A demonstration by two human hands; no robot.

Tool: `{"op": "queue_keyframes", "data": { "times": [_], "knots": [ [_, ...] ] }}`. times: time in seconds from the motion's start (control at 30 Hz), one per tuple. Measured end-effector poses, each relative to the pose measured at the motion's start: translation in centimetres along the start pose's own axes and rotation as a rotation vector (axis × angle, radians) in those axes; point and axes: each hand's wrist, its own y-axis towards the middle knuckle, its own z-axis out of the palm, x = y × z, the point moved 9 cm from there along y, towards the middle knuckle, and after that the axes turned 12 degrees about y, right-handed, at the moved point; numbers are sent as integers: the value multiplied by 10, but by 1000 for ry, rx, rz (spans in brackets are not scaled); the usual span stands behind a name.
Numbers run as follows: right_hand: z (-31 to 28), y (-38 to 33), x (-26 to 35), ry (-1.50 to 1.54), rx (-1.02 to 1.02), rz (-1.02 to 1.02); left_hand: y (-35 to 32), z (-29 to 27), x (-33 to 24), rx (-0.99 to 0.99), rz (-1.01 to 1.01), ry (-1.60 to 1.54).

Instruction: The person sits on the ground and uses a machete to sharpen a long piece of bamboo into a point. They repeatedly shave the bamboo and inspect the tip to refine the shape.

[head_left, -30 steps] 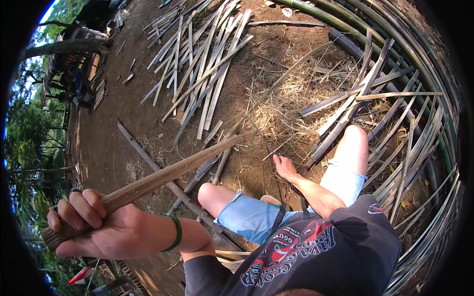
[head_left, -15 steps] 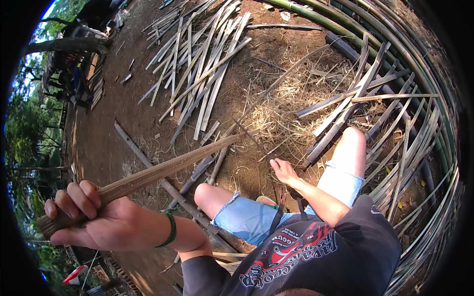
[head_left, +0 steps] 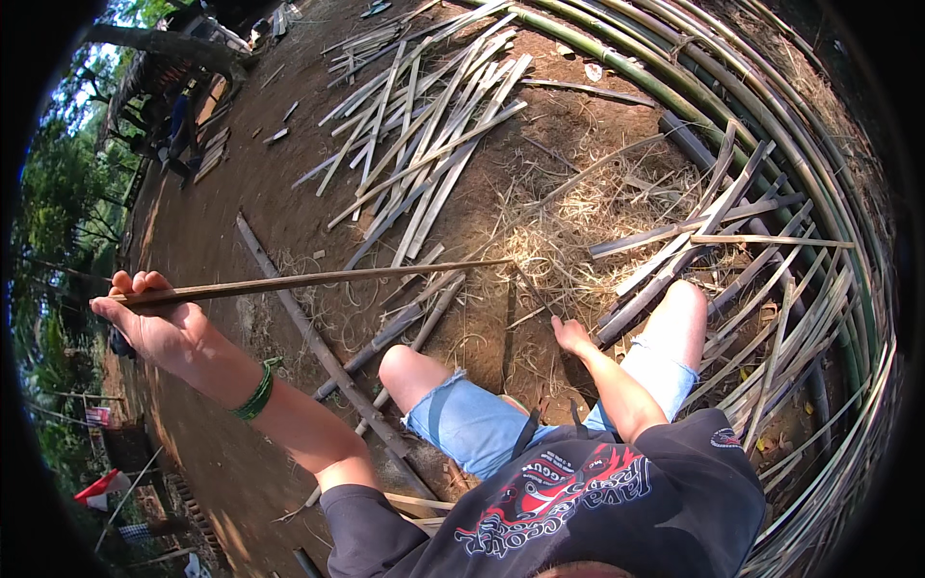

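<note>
My left hand (head_left: 159,323), with a green cord band (head_left: 256,390) at its wrist, is raised at the left, closed on the near end of a long bamboo strip (head_left: 328,277). The strip shows its narrow side and runs rightward to the middle of the view. There its far end meets or overlaps the tip of a thin dark knife blade (head_left: 532,288). My right hand (head_left: 572,334) is closed round the knife's handle, in front of my right knee; the fingers hide the handle. Whether strip and blade touch, I cannot tell.
Pale shavings (head_left: 568,241) cover the soil beyond my hands. Split bamboo strips (head_left: 434,135) lie heaped at the far side, more strips (head_left: 785,328) at the right. Long green bamboo poles (head_left: 655,72) curve along the right rim. A dark pole (head_left: 308,332) lies left of my knees.
My left hand has moved up and outward, and the strip has turned from its broad face to its narrow side. The view has shifted slightly; the right hand keeps the knife.
</note>
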Motion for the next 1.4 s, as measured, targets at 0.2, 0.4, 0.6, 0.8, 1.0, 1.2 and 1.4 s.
{"op": "queue_keyframes", "data": {
  "times": [0.2, 0.4, 0.6, 0.8, 1.0, 1.2, 1.4],
  "knots": [
    [-5, -3, -2, -10, -37, 29, 39, -136, 7, -283, -101, -115],
    [1, -10, 13, -69, -35, 50, 34, -200, 60, -375, -56, -302],
    [1, -17, 21, -118, -71, 56, 48, -202, 219, -500, -135, -434],
    [13, -20, 13, -128, -79, 86, -67, -101, 465, -313, -731, 39],
    [11, -22, -3, -37, -67, 179, -313, -39, 504, 438, -1352, 587],
    [7, -16, 14, 26, -97, 165, -387, 32, 476, 681, -945, 581],
    [-44, -93, 62, 646, -42, -39, -424, 39, 397, 325, -769, 764]
  ]
}}
